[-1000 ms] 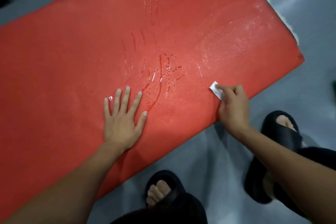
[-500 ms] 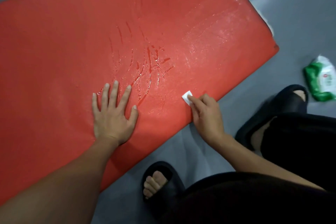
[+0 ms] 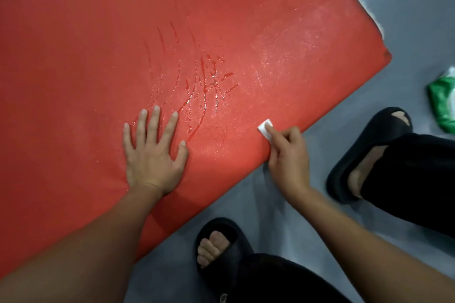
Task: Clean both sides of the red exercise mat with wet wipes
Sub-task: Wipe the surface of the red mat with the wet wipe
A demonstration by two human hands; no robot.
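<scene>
Wiping the near edge of the red mat (image 3: 98,56)
Left hand (image 3: 152,155) lies flat on the mat, fingers spread; right hand (image 3: 288,155) has curled fingers pinching a folded white wipe (image 3: 264,129) against the mat's edge on the grey floor (image 3: 406,7).

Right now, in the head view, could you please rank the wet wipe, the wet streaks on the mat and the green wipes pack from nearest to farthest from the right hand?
From the right hand:
1. Wet wipe, pinched in its fingers at the red mat's near edge.
2. Wet streaks, on the mat, toward the left hand.
3. Green wipes pack, on the floor at the frame's right edge.
</scene>
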